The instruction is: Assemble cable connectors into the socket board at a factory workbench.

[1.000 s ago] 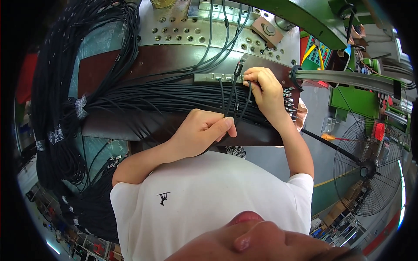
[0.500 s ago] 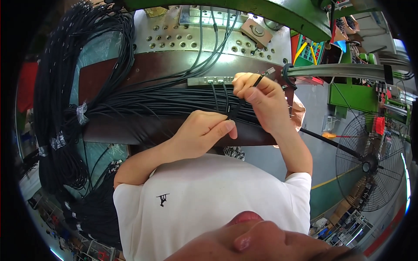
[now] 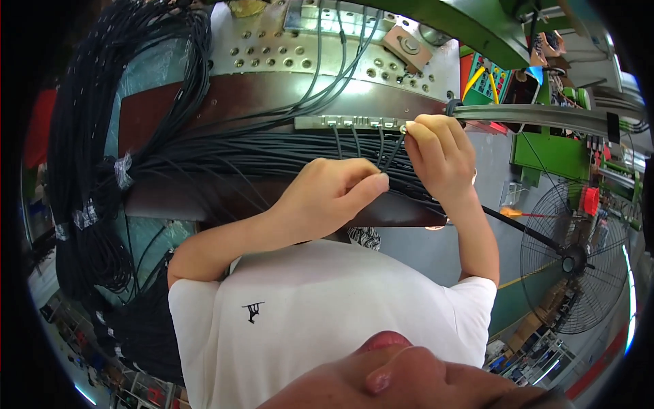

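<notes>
A narrow grey fixture bar (image 3: 320,122) lies across a brown work plate (image 3: 204,95), with several black cable ends plugged into its slots. My right hand (image 3: 439,160) pinches a black cable's connector end at the right tip of the bar. My left hand (image 3: 327,198) sits just below, fingers pinched on the same thin black cable (image 3: 394,158) over a spread of black cables (image 3: 259,153) lying across the plate.
A thick bundle of black cables (image 3: 88,150), taped in places, loops down the left side. A perforated metal plate (image 3: 286,48) and green machine frame (image 3: 470,24) lie beyond. A floor fan (image 3: 572,266) stands at the right.
My right hand has carried the cable end up to the right tip of the fixture bar. My left hand has stayed on the cable below it.
</notes>
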The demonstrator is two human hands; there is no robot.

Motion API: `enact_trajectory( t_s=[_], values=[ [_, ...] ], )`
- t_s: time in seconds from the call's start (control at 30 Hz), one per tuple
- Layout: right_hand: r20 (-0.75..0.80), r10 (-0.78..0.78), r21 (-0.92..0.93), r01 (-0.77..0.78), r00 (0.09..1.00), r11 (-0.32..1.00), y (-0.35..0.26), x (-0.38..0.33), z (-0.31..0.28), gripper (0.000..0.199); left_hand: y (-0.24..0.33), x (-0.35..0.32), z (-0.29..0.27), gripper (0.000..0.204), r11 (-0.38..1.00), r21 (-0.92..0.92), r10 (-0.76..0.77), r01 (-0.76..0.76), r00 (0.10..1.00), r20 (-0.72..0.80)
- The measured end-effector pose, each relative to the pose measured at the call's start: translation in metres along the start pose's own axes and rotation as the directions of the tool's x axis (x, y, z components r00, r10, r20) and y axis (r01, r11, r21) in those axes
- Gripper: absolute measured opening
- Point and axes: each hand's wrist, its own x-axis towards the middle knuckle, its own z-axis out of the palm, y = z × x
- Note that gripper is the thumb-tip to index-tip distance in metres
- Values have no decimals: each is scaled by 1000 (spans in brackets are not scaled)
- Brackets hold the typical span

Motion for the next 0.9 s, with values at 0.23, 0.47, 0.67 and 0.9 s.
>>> enact_trajectory(
  t_s=[0.23, 0.47, 0.67, 0.9],
  values=[
    [200, 414, 496, -456, 888, 739, 15, -29, 40, 13, -1, -9, 5, 15, 782, 578, 279, -233, 960, 9],
    [336, 450, 503, -562, 827, 657, 20, -30, 40, 10, -12, -6, -33, 14, 900, 365, 281, -240, 958, -61],
    [479, 335, 481, -562, 812, 673, 32, -14, 29, 11, -42, 78, -114, 28, 977, 140, 203, -159, 892, -405],
    [240, 429, -23, -436, 871, 900, 156, 78, 97, 27, -38, 156, -84, 37, 651, -759, 9, -21, 1000, -20]
  ],
)
